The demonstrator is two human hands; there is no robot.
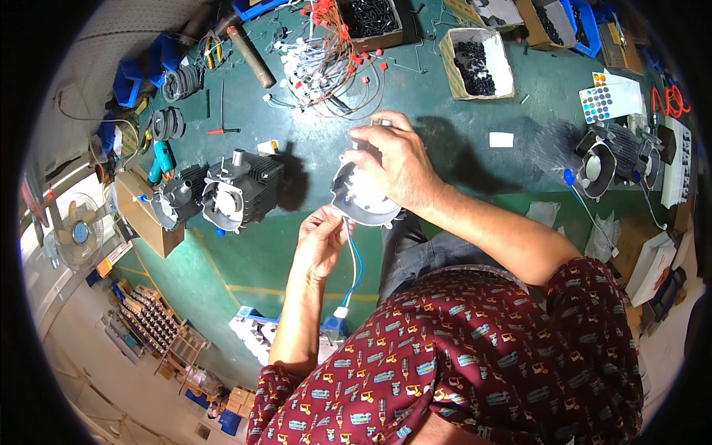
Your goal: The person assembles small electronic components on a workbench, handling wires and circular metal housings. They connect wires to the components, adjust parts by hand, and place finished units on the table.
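Currently R hand (398,159) grips metal hsg (365,202), L hand (320,241) by wires (360,259).

Right grip (402,162) partly hides grey housing (363,198).

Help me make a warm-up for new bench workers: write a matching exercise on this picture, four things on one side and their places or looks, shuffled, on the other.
Things
1. Left hand
2. Right hand
3. Fan
4. Wire bundle

Places or looks
A. Off the table, at the picture's left, with a blue centre
B. Over the upper part of the metal housing
C. On the table near the picture's top, with red and white plugs
D. At the housing's lower left edge, beside the blue wire

Right pairs: 1-D, 2-B, 3-A, 4-C
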